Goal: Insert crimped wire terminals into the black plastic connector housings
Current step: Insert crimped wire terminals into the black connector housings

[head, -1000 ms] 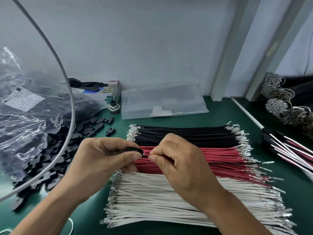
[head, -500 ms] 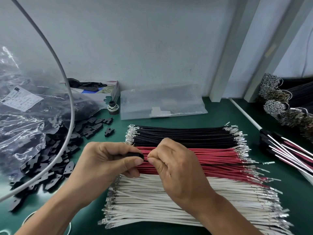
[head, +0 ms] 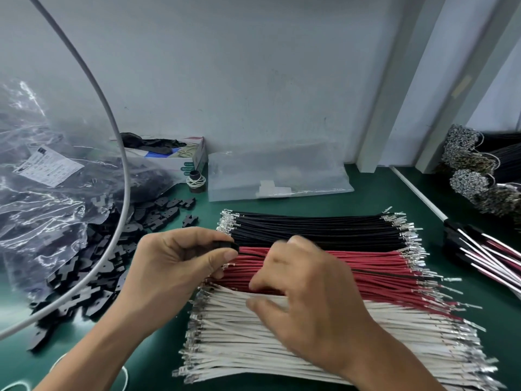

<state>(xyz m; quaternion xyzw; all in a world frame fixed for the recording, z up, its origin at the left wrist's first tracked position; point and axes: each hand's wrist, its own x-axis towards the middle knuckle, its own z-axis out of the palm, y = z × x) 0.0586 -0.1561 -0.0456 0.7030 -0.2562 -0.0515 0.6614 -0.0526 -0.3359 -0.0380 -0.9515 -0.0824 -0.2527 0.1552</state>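
Observation:
My left hand (head: 180, 266) pinches a small black connector housing (head: 225, 245) between thumb and fingertips, above the left ends of the red wires (head: 375, 280). My right hand (head: 307, 309) is blurred and hovers low over the line where the red wires meet the white wires (head: 239, 342). Its thumb and forefinger are bent and slightly apart, and nothing is plainly held between them. The black wires (head: 310, 230) lie in a flat row behind the red ones. All three rows have silver crimped terminals at both ends.
Loose black housings (head: 93, 266) spill from a clear plastic bag (head: 42, 193) on the left. A grey cable (head: 124, 170) arcs over them. A small box (head: 194, 156) and an empty clear bag (head: 276, 170) stand by the wall. Finished harnesses (head: 485, 255) and wire bundles (head: 479, 170) lie on the right.
My right hand left the housing and moved down and right onto the red and white wires. My left hand still holds the housing in about the same place.

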